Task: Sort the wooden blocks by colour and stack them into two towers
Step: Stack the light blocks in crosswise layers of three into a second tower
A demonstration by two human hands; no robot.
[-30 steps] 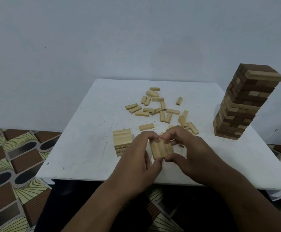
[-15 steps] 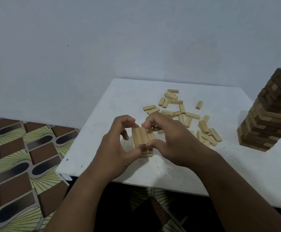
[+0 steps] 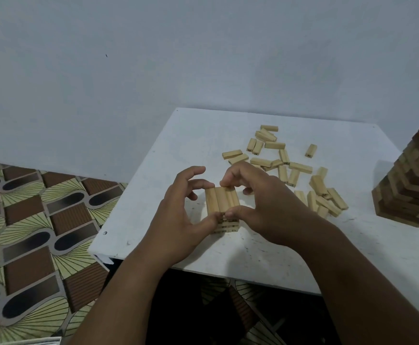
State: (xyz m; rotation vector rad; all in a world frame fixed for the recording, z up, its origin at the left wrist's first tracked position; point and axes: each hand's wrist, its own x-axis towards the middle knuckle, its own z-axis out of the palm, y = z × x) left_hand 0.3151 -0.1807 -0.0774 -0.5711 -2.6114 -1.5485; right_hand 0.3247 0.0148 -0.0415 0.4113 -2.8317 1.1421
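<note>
A short tower of light wooden blocks (image 3: pixel 222 207) stands near the front left of the white table (image 3: pixel 353 245). Its top layer is three light blocks side by side. My left hand (image 3: pixel 181 220) and my right hand (image 3: pixel 260 207) pinch that top layer from both sides, thumbs at its near end and fingertips at its far end. Several loose light blocks (image 3: pixel 290 168) lie scattered behind and to the right. At the right edge of the view stands a tall tower of mixed dark and light blocks (image 3: pixel 412 188), partly cut off.
The table's front left corner (image 3: pixel 96 247) is close to my left wrist. Patterned floor tiles (image 3: pixel 29 232) lie to the left, and a plain pale wall (image 3: pixel 203 58) rises behind the table.
Both hands carried three light blocks leftward and set them on the short light tower. The view turned left, so the mixed tower slid to the right edge.
</note>
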